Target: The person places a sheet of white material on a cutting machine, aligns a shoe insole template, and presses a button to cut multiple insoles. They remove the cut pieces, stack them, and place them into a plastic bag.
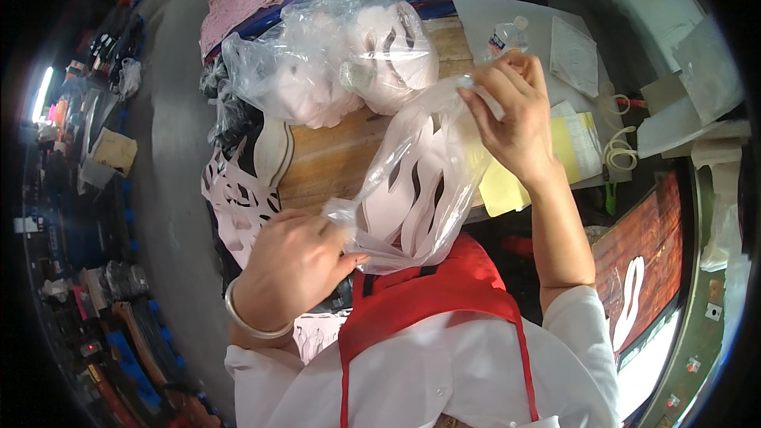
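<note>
A clear plastic bag (372, 190) hangs between my two hands, close to my red apron. Inside it lie several pale pink cut pieces (404, 198) with long curved slots. My right hand (514, 107), raised at the upper right, pinches the bag's far edge between thumb and fingers. Lower on the left, my left hand (297, 265) grips the bag's near left edge, its fingers closed and partly hidden. Beyond the held bag, filled clear bags (317, 55) of similar pale pink pieces rest on the wooden table (325, 166).
Perforated pale pink sheet (238, 198) hangs at the table's left side. Yellow and white papers (507, 182) lie to the right, with a clear plastic bottle (507, 36) behind them. Pink textured material (246, 8) is stacked at the far left. A reddish-brown board (646, 257) stands at the right.
</note>
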The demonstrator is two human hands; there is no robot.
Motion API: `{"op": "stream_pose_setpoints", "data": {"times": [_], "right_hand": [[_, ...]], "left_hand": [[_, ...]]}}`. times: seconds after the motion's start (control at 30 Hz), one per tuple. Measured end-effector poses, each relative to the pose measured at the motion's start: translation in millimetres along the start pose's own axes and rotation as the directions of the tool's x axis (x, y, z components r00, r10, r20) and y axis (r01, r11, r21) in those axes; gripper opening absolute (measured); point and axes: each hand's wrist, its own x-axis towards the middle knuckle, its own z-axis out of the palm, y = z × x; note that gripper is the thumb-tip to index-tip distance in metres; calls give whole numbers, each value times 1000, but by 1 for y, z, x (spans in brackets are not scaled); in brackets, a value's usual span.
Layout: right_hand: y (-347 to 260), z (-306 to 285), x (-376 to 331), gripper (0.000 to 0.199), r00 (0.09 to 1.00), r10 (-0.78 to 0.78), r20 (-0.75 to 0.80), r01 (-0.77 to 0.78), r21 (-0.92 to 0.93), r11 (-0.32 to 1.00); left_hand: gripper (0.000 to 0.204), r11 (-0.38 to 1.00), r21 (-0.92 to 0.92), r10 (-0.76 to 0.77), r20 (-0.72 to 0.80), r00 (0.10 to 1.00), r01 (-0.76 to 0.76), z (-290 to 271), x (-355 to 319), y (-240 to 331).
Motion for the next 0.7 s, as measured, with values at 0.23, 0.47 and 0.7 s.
{"op": "stream_pose_setpoints", "data": {"times": [0.23, 0.47, 0.7], "right_hand": [[-3, 4, -31, 23, 750, 641, 162, -593, 593, 545], [34, 16, -64, 30, 781, 624, 30, -600, 315, 736], [17, 11, -109, 54, 821, 567, -64, -570, -27, 821]], "left_hand": [[24, 926, -316, -45, -634, 772, -205, -5, 40, 9], [31, 972, -231, 45, -31, 998, -51, 127, 127, -22], [52, 959, -276, 30, -116, 993, -62, 165, 147, -53]]}}
